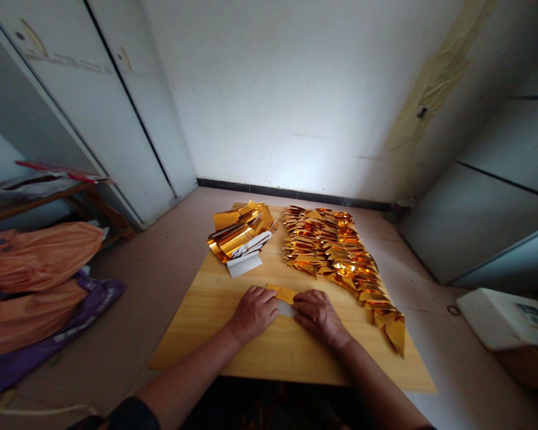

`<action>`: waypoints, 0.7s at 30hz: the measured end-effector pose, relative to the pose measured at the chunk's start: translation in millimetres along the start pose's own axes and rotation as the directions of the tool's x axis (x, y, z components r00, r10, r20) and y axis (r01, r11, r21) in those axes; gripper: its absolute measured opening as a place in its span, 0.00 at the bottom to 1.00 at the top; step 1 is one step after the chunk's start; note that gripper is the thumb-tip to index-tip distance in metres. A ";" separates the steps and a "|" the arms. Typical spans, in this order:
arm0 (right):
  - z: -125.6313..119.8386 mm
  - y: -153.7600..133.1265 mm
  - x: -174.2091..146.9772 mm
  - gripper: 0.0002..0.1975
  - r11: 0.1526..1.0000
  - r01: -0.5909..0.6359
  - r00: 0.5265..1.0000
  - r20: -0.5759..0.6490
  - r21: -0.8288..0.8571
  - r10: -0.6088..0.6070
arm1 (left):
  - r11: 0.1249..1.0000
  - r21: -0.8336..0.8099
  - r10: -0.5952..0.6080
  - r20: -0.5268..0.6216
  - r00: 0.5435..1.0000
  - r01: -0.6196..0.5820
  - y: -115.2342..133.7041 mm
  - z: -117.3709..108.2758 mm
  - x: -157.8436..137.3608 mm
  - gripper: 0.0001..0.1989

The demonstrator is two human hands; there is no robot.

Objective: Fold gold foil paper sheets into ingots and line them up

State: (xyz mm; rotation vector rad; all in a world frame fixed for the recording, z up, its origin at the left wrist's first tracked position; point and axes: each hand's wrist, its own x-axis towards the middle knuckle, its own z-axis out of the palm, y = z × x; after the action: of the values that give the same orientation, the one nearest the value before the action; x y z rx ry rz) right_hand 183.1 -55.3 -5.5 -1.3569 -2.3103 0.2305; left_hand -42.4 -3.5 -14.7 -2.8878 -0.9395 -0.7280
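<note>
A sheet of gold foil paper (283,294) lies partly folded near the middle of the board, with its grey-white underside showing at the front. My left hand (255,313) grips its left end, fingers curled and pressed down. At the opposite end, my right hand (319,316) holds the paper the same way; both hands' fingertips are partly hidden. Beyond my left hand is a loose pile of flat gold foil sheets (237,236), a few showing white backs. Folded pointed gold foil pieces (345,263) stand in overlapping rows to the right, trailing towards the front.
The wooden board (197,319) has its front edge close to my body. White cabinets (85,89) stand at the left, and a grey cabinet (488,179) at the right. An orange cloth (36,257) lies left; a white box (506,316) sits right.
</note>
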 end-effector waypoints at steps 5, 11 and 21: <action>0.9 -2.4 2.8 0.07 0.999 -0.011 1.000 -0.011 -0.034 0.010 | 1.000 -0.015 -0.018 0.004 1.000 0.018 4.7 -8.5 0.5 0.06; 3.9 -1.0 6.2 0.07 0.998 -0.064 0.997 -0.040 0.019 0.065 | 0.995 0.030 -0.096 0.022 0.995 0.095 16.8 -7.8 3.2 0.06; -2.2 2.8 0.3 0.08 0.994 -0.034 0.999 -0.024 0.103 0.037 | 0.987 0.068 -0.143 -0.058 0.988 0.147 23.3 2.0 -1.1 0.06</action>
State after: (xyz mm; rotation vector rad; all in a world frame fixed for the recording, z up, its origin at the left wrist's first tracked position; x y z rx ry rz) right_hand 186.2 -53.8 -4.5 -1.3433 -2.2225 0.3361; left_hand -29.2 -22.9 -14.1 -2.7463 -1.1537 -0.7582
